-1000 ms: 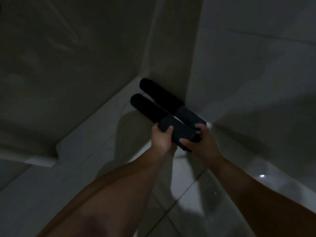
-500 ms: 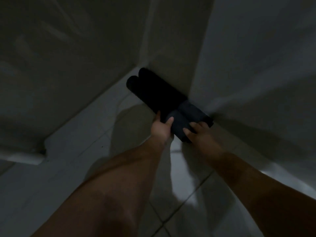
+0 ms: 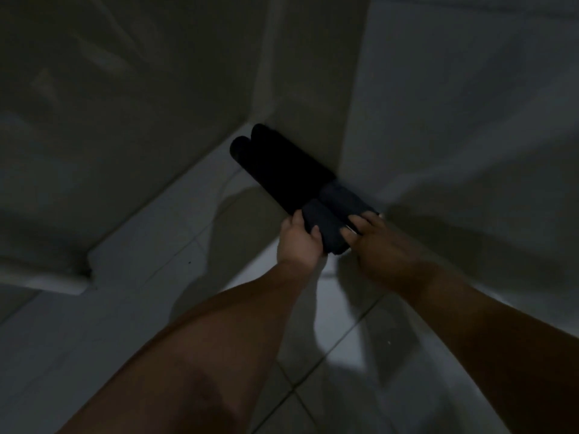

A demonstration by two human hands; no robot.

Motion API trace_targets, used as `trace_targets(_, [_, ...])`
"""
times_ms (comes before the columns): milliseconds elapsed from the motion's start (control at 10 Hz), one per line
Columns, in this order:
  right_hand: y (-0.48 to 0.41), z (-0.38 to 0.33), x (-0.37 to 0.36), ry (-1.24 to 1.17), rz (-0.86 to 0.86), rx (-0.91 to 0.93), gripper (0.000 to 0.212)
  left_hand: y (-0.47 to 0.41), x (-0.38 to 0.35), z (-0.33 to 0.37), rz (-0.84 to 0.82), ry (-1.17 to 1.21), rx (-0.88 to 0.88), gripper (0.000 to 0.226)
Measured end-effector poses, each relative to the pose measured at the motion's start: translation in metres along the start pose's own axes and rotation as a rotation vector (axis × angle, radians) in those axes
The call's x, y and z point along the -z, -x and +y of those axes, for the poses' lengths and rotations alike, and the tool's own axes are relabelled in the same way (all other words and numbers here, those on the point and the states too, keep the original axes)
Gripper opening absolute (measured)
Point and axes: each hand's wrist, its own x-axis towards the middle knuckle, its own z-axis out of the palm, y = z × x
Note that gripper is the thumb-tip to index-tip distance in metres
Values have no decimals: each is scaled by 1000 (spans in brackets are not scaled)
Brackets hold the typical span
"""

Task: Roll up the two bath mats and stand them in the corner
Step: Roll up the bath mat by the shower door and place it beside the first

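You have one head view, steeply downward and forward into the wall corner [image 3: 266, 120], close over the floor [image 3: 150, 245], both forearms reaching in.

A very dim, grainy view with muted grey-green tones. The two rolled mats [image 3: 282, 170] are nearly pure black, their far ends losing all detail against the wall corner [image 3: 313, 98]. Below the mats, the tiled floor [image 3: 150, 245] is the palest area, crossed by soft-edged shadows of the arms. A faint glossy sheen lies on the floor tiles nearest the viewer. Wall lines bow toward the frame edges. Everything looks slightly soft.
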Motion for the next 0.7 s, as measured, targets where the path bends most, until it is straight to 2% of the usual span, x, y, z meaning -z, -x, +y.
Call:
trace_targets(200, [52,-17,82,-131,-92,-156,60,59,40,37,-65,7,-88,53])
trace_targets(400, [137,-63,218,-227,-12,-210,59,153,150,112,-114,56,-126,52])
trace_targets(600, [213,-100,460,-169,30,-151,56,258,344,251,-77,83,-281,49])
trace_targets(700, [234,-112,546,-98,40,-131,58,290,416,302,-60,110,-301,48])
